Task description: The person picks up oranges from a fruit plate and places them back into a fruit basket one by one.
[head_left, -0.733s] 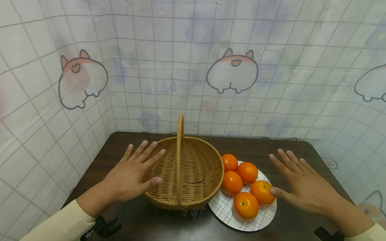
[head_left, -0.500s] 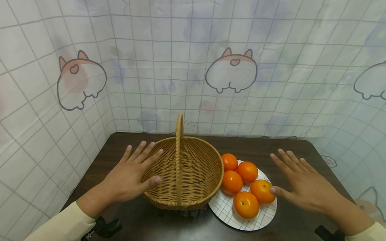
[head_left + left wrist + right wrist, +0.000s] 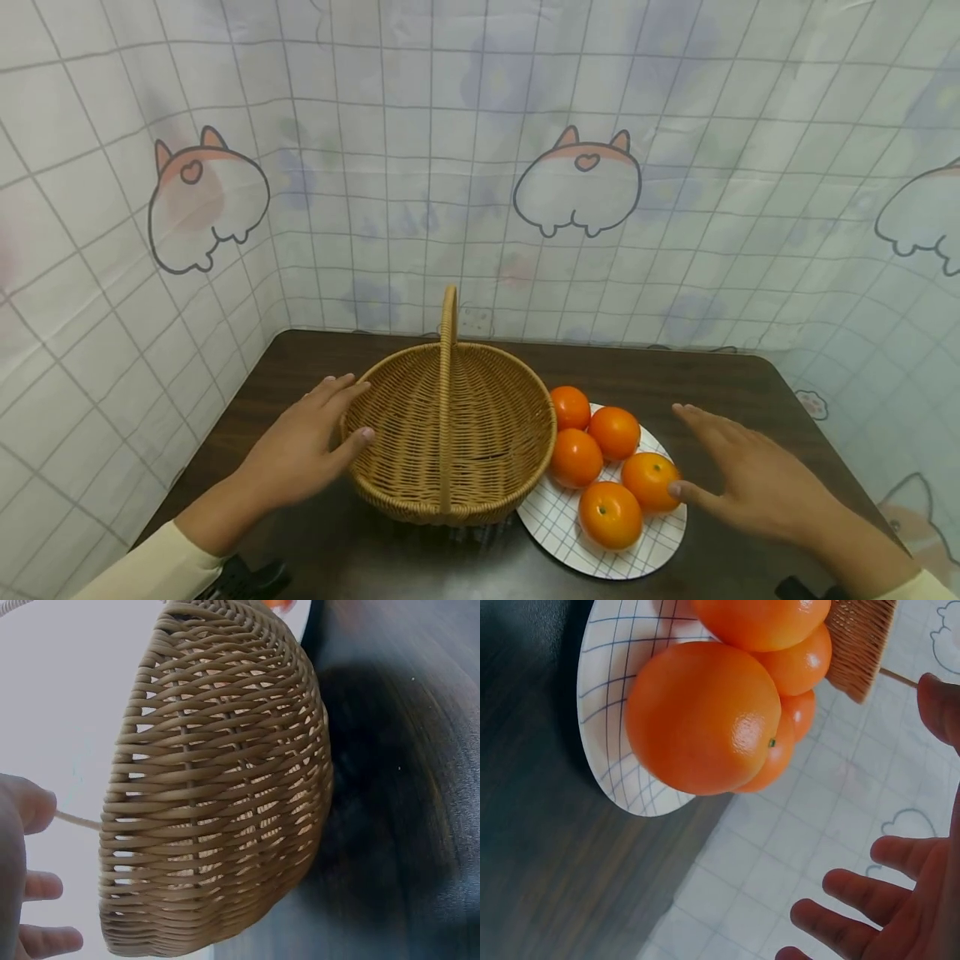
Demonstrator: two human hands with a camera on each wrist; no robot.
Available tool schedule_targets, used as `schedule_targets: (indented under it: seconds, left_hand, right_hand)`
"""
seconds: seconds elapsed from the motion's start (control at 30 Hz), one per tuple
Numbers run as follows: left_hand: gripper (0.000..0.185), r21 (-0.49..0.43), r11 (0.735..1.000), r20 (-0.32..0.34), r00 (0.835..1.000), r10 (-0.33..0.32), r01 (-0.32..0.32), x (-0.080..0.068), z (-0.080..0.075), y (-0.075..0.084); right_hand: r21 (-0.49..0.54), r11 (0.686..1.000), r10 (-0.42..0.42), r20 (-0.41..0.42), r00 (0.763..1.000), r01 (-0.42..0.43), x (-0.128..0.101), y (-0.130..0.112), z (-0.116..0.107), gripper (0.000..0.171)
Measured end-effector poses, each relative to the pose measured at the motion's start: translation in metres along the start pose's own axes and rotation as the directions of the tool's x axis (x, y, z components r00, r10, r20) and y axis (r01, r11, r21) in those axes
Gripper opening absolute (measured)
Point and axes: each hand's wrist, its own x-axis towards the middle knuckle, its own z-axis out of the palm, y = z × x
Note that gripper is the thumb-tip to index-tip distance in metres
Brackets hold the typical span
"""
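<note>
A wicker basket (image 3: 450, 433) is being supported by a dark table (image 3: 735, 377); at its four o'clock, five oranges (image 3: 577, 458) are being borne by a plate (image 3: 652, 542). The left hand (image 3: 303, 442) is being held near the basket's nine o'clock, the right hand (image 3: 750, 479) near the plate's three o'clock (both loosely spread).

At twelve o'clock in the head view, creased white sheeting (image 3: 405, 150) printed with a dark grid is hung behind the table (image 3: 720, 367), and both sides are enclosed by it at nine and three o'clock. Corgi rumps (image 3: 206, 204) are outlined on it at ten, between one and two, and near three o'clock; a paw print (image 3: 812, 405) is placed between three and four. Blurred pale purple flowers (image 3: 495, 79) are scattered among them. Six o'clock is filled by the table's dark wood-grain top, rounded at its far corners and touched by a soft sheen.
</note>
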Motion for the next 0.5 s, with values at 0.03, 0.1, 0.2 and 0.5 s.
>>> schedule_targets:
  seconds: [0.03, 0.1, 0.2, 0.5]
  left_hand:
    - [0.071, -0.009, 1.0, 0.002, 1.0, -0.012, 0.012, -0.001, 0.0, -0.001]
    - [0.073, -0.027, 0.999, 0.007, 0.999, -0.038, 0.038, -0.003, 0.0, -0.004]
    - [0.075, -0.061, 0.995, 0.022, 0.997, -0.075, 0.077, -0.005, 0.001, -0.007]
    - [0.077, -0.222, 0.96, 0.068, 0.985, -0.158, 0.17, -0.007, 0.007, -0.013]
  right_hand:
    - [0.004, 1.0, 0.005, 0.003, 1.0, -0.005, 0.0, 0.0, 0.002, 0.096]
    - [0.009, 1.0, 0.01, 0.006, 1.0, -0.01, 0.0, 0.0, 0.005, 0.097]
    - [0.02, 1.0, 0.019, 0.004, 1.0, -0.02, 0.0, -0.001, 0.011, 0.098]
    - [0.042, 0.995, 0.092, 0.04, 0.995, -0.094, -0.009, 0.002, 0.03, 0.097]
